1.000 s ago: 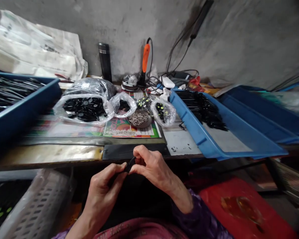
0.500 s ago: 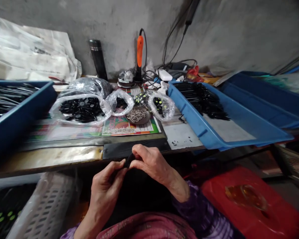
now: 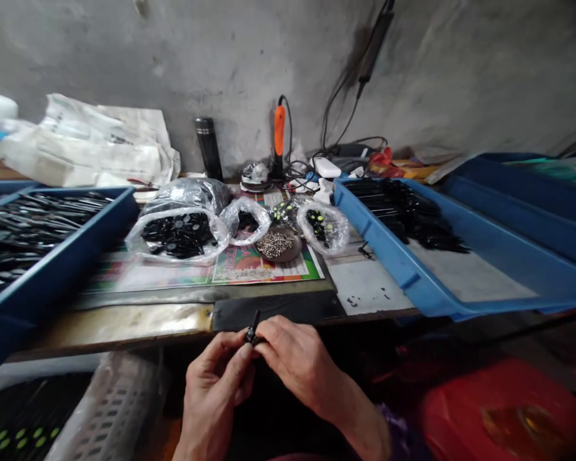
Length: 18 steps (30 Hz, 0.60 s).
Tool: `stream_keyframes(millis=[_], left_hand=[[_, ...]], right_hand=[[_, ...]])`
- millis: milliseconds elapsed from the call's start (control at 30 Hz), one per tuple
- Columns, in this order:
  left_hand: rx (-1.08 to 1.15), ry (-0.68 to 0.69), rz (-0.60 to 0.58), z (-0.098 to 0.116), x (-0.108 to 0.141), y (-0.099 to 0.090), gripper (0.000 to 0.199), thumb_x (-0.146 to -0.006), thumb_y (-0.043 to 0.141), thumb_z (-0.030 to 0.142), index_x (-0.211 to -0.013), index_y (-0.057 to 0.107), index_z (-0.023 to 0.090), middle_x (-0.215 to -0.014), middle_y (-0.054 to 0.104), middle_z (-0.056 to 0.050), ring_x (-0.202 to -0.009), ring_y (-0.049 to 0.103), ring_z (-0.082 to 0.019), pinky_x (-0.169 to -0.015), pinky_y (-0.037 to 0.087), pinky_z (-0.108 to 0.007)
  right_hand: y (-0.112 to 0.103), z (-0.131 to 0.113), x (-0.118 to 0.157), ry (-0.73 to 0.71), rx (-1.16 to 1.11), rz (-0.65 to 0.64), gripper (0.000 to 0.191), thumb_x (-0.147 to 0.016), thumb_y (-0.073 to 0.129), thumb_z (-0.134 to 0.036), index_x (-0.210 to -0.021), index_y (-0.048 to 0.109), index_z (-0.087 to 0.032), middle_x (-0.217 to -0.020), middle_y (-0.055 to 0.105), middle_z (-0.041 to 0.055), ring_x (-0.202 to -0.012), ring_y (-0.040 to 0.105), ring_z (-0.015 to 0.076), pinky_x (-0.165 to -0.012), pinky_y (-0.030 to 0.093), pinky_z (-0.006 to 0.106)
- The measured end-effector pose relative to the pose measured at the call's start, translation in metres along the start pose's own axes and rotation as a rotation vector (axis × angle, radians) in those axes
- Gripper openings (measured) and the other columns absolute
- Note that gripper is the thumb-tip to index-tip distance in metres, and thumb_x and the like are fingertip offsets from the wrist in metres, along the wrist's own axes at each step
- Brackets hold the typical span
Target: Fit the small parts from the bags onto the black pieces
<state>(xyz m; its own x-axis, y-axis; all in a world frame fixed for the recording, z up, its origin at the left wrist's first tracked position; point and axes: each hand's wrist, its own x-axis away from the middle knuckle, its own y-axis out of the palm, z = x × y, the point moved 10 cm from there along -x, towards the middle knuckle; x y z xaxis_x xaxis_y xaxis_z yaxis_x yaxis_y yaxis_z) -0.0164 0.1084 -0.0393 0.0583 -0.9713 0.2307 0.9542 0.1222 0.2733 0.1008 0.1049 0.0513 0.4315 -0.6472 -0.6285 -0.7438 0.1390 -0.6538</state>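
Note:
Close together at the table's front edge, both hands pinch a small black part (image 3: 250, 334) with a thin dark stem pointing up. My left hand (image 3: 218, 378) has thumb and forefinger closed on its left side. My right hand (image 3: 300, 358) grips it from the right, its fingertips partly hiding it. The part's exact kind is too small to make out. Beyond the hands lie a dish of small metal screws or rivets (image 3: 274, 244), a plastic bag of black round-ended parts (image 3: 177, 234), a smaller bag of black parts (image 3: 246, 221) and a bag of black parts with yellow-green dots (image 3: 319, 225).
A blue tray (image 3: 110, 214) of dark slender pieces stands left; another blue tray (image 3: 403, 275) with black pieces stands right. At the back are an orange-handled tool (image 3: 279, 131) and a black cylinder (image 3: 208, 148). A white basket (image 3: 103, 410) sits below left, something red (image 3: 489, 410) below right.
The view has tilted up and shifted slightly left. My hands have turned the black part, so its thin stem now sticks up between the fingers.

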Motion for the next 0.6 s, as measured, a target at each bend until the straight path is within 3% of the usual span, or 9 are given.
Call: stream_keyframes(millis=[233,600], left_hand=[[0.025,-0.045,0.022,-0.0015,0.0071,0.0019,0.029,-0.073,0.081,0.043,-0.085,0.071,0.019,-0.061,0.052,0.005,-0.048,0.037,-0.005,-0.043,0.032,-0.015],[0.024,-0.008,0.022,0.0009,0.0076,-0.0010,0.031,-0.073,0.081,0.044,-0.088,0.073,0.018,-0.060,0.051,0.004,-0.048,0.040,-0.006,-0.043,0.033,-0.016]], right_hand=[[-0.0017,0.0009,0.0066,0.073,-0.078,0.110,0.010,-0.104,0.043,-0.020,-0.110,0.051,-0.020,-0.091,0.065,0.0053,-0.082,0.065,0.0190,-0.073,0.051,0.028],[0.0009,0.0022,0.0076,0.078,-0.023,0.155,0.014,-0.106,0.042,-0.028,-0.105,0.053,-0.019,-0.084,0.066,0.0052,-0.074,0.066,0.0184,-0.066,0.051,0.027]])
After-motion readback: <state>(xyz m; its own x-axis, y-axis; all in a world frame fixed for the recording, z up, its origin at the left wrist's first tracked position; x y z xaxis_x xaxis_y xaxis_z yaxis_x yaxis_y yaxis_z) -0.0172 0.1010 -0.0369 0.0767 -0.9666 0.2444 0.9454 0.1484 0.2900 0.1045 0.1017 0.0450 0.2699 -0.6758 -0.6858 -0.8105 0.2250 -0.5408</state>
